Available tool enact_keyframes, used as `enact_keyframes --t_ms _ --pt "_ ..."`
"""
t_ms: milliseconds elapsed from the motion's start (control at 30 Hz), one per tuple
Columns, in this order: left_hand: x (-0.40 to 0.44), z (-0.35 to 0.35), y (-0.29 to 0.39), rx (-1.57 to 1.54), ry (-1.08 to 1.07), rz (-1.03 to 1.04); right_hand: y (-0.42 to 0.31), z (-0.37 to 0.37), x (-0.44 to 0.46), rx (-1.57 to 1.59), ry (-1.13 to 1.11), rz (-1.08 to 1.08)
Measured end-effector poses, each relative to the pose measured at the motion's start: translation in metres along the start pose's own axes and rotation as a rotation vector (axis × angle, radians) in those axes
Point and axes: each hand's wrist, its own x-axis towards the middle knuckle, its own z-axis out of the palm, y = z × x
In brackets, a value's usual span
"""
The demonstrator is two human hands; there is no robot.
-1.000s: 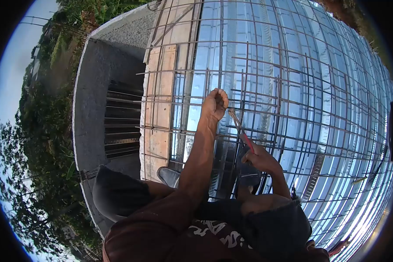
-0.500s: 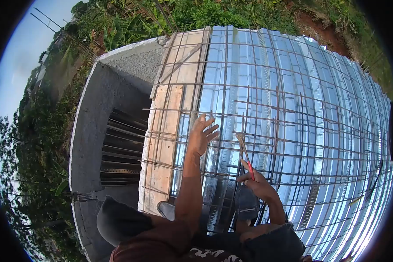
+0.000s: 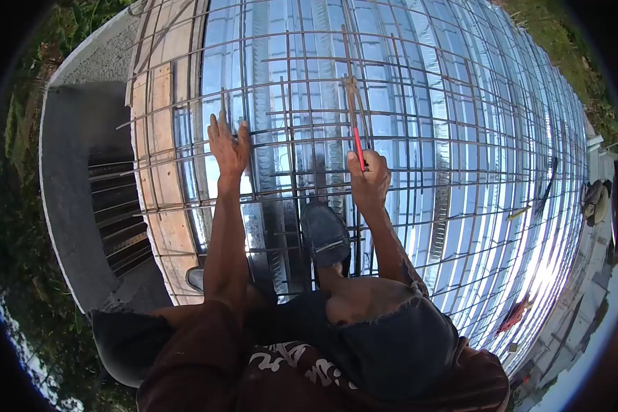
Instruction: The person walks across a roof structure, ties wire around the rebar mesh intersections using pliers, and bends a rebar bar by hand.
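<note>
My right hand [image 3: 369, 180] is wrapped round a pair of pincers [image 3: 358, 145] with red on the handle, their worn metal jaws pointing away from me over the steel bar grid. My left hand [image 3: 229, 147] has its fingers spread, close to the crossing bars [image 3: 248, 141] at the left; whether it touches them I cannot tell. No tool shows in it. Beneath both hands lies the grid of thin reinforcing bars [image 3: 309, 141], spread over shiny corrugated metal sheets [image 3: 226, 58].
My shoe [image 3: 325, 233] rests among the bars between my hands. A plywood strip [image 3: 159, 147] borders the sheets at left. Beyond it, a grey concrete wall [image 3: 65, 192] surrounds a deep opening [image 3: 117, 213]. Bar ends [image 3: 121, 126] stick out over that side. A yellow object [image 3: 518, 213] lies at right.
The view has tilted down and shifted right. My right hand has moved forward and right of my shoe with the pincers. My left hand remains spread near the sheets' left side.
</note>
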Motion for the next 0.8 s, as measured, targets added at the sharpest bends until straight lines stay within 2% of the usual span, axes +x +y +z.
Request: enact_keyframes --t_ms 33,100,133,200,233,300,333,400,433,500,600,667,700,733,800 --pt "-0.009 0.007 -0.003 0.124 -0.013 -0.005 0.011 0.001 0.003 -0.002 0.090 -0.050" --pt "-0.019 0.011 -0.003 0.310 -0.080 0.056 0.034 -0.007 0.014 -0.234 -0.045 -0.062" --pt "-0.022 0.010 -0.003 0.334 -0.084 0.055 0.041 -0.003 0.011 -0.238 -0.042 -0.051" --pt "-0.018 0.012 -0.002 0.288 -0.070 0.036 0.063 0.001 0.012 -0.448 -0.059 -0.098" --pt "-0.018 0.014 -0.002 0.248 -0.055 0.018 0.068 0.002 0.011 -0.394 -0.115 -0.006" --pt "-0.021 0.017 -0.004 0.323 -0.053 0.068 0.071 0.000 0.007 -0.378 -0.033 -0.103" --pt "-0.020 0.015 0.000 0.318 -0.043 0.074 0.069 -0.004 0.007 -0.315 -0.043 -0.079" --pt "-0.022 0.018 -0.001 0.257 0.091 0.172 0.075 -0.007 0.006 -0.154 0.140 -0.086" --pt "-0.020 0.017 -0.003 0.343 0.012 0.109 0.082 -0.021 0.006 -0.184 0.168 -0.064" --pt "-0.016 0.010 -0.001 0.306 -0.082 0.045 0.095 -0.041 0.014 -0.151 0.350 0.081" --pt "-0.017 0.006 0.012 0.366 -0.125 -0.012 0.163 -0.086 0.021 -0.218 0.608 0.226" --pt "-0.019 0.014 0.004 0.418 -0.074 0.003 0.212 -0.118 0.025 -0.220 0.844 0.485" --pt "-0.020 0.012 0.007 0.403 -0.082 0.000 0.258 -0.132 0.018 -0.439 0.982 0.333" --pt "-0.021 0.010 0.007 0.429 -0.107 -0.004 0.251 -0.160 0.020 -0.309 0.968 0.548" --pt "-0.019 0.016 -0.005 0.503 -0.113 0.017 0.285 -0.187 0.021 -0.297 0.961 0.573"
